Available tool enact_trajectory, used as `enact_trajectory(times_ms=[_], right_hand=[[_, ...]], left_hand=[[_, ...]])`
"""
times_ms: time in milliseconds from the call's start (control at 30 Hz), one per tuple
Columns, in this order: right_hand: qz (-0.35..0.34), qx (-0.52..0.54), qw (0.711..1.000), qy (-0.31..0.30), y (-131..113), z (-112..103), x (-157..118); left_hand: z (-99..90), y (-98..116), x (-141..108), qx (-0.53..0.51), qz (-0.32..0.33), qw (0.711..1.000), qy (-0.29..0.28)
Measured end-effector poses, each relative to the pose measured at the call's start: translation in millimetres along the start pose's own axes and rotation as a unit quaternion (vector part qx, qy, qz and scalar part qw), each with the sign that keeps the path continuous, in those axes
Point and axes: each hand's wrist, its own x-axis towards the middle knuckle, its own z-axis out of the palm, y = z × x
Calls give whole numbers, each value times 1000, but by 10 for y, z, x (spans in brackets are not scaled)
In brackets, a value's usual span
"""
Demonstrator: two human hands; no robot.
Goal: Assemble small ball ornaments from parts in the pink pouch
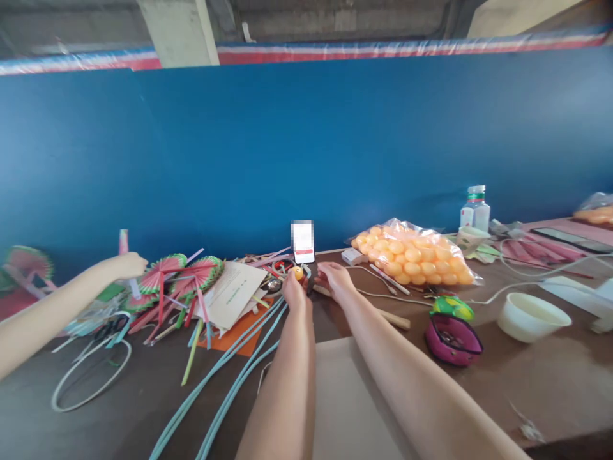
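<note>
In the head view, my left hand (295, 291) is closed around a small orange-yellow plastic ball (297, 273), which shows at the fingertips. My right hand (336, 280) is just to the right, apart from the ball, its fingers bent together as in a pinch. Whatever lies between those fingers is too small to make out. Behind both hands a phone (303, 246) with a lit white screen stands upright against the blue partition. Pale blue tubes (220, 364) run along the table left of my left forearm. A wooden stick (393, 319) lies partly hidden under my right forearm.
A clear bag of orange balls (416, 255) lies right of the phone. Nearer are a purple pouch (453, 342), a white bowl (532, 316) and cables. Watermelon-patterned paper fans (165, 275) and papers (237, 291) crowd the left, where another person's hand (127, 265) grips a strip.
</note>
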Motion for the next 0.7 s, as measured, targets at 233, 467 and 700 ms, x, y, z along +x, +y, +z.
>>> enact_trajectory(times_ms=[233,467,700], right_hand=[[26,50,996,-71,30,-58,-37],[45,81,989,-116,14,-41,-28],[47,93,987,-121,8,-25,-27]], left_hand=[[-17,-32,-51,-39,2,999,-32],[-31,-37,-84,-43,-8,998,-51],[-25,-38,-150,-44,-16,997,-59]])
